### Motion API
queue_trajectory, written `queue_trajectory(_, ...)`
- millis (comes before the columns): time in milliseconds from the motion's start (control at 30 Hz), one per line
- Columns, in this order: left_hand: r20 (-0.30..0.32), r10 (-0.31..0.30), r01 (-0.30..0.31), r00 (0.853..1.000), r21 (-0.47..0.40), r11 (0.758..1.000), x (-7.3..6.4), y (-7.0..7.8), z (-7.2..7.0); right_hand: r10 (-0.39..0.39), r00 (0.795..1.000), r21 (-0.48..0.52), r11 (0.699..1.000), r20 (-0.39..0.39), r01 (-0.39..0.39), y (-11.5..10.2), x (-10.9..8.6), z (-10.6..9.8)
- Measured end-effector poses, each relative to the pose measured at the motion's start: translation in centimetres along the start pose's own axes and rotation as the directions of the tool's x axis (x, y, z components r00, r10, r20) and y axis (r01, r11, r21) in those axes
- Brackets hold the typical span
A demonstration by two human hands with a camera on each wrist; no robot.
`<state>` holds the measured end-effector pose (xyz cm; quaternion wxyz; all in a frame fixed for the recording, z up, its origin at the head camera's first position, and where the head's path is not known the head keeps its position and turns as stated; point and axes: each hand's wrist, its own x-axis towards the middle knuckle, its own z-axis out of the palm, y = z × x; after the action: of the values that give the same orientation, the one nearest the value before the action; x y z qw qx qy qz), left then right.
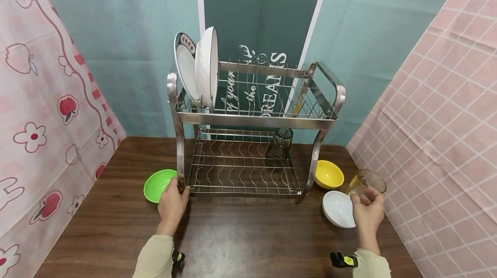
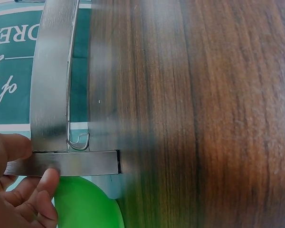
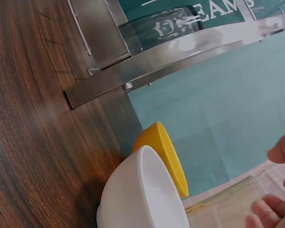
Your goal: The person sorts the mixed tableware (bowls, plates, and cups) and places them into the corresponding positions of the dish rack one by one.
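My left hand (image 1: 172, 204) grips the front left leg of a two-tier metal dish rack (image 1: 256, 119). In the left wrist view the thumb lies on one side of that leg and the fingers on the other. A green bowl (image 1: 158, 185) sits just beyond this hand. On the right, my right hand (image 1: 368, 215) is at an amber glass (image 1: 354, 183), partly covering it in the head view. The right wrist view shows the thumb and fingers spread, with a gap to the glass. Beside it are a white bowl (image 1: 338, 210) and a yellow bowl (image 1: 329, 174).
A white plate (image 1: 185, 68) and a large white bowl (image 1: 206, 66) stand on edge at the upper tier's left. A dark clear glass (image 1: 280, 146) is upside down at the lower tier's right. Printed cloths hang around the wooden table (image 1: 233, 235).
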<state>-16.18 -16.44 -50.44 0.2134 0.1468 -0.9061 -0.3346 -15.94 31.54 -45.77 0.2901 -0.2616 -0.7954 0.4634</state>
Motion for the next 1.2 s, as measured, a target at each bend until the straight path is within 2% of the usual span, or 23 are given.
queue_trajectory(67,-0.001,0.001,-0.001,1.0,-0.001,1.0,0.0,0.0,0.0,0.035,0.998,0.097,0.995,-0.047,-0.03,0.2,0.3,0.0)
queue_trajectory(200,0.007,-0.002,0.002,1.0,0.0,1.0,-0.1,0.0,0.0,0.086,0.99,0.26,0.964,-0.108,-0.055,0.7,0.9,-0.2)
queue_trajectory(333,0.016,-0.001,0.001,1.0,0.005,1.0,-0.1,0.1,0.0,0.134,0.984,0.258,0.961,-0.116,-0.1,1.2,1.6,-0.4)
queue_trajectory(433,0.013,0.0,0.0,1.0,0.004,1.0,-0.1,0.0,0.0,0.154,0.986,0.221,0.966,-0.068,-0.136,1.6,2.2,-0.6)
queue_trajectory(567,0.008,-0.008,0.008,1.0,-0.002,1.0,-0.2,0.0,0.1,0.178,0.983,0.234,0.955,0.035,-0.181,2.3,3.0,-0.6)
queue_trajectory(667,0.005,-0.01,0.01,1.0,-0.001,1.0,-0.2,-0.1,0.1,0.226,0.968,0.282,0.927,0.114,-0.249,2.9,3.6,-0.6)
queue_trajectory(767,0.008,-0.007,0.007,1.0,-0.001,1.0,-0.2,-0.1,0.1,0.259,0.951,0.277,0.913,0.171,-0.299,3.9,4.3,-0.9)
queue_trajectory(867,0.015,-0.005,0.005,1.0,0.0,1.0,-0.2,-0.1,0.0,0.22,0.949,0.236,0.933,0.224,-0.272,6.2,5.8,-0.8)
queue_trajectory(967,0.022,-0.004,0.004,1.0,0.003,1.0,-0.2,0.0,0.0,0.16,0.954,0.219,0.951,0.254,-0.217,9.9,8.3,-0.2)
queue_trajectory(1133,0.028,-0.013,0.013,1.0,0.001,1.0,-0.2,0.1,-0.1,0.114,0.95,0.207,0.962,0.292,-0.179,9.7,9.3,-0.4)
queue_trajectory(1200,0.025,-0.014,0.014,1.0,-0.001,1.0,-0.2,0.1,0.0,0.061,0.956,0.224,0.966,0.286,-0.129,10.1,9.7,-0.2)
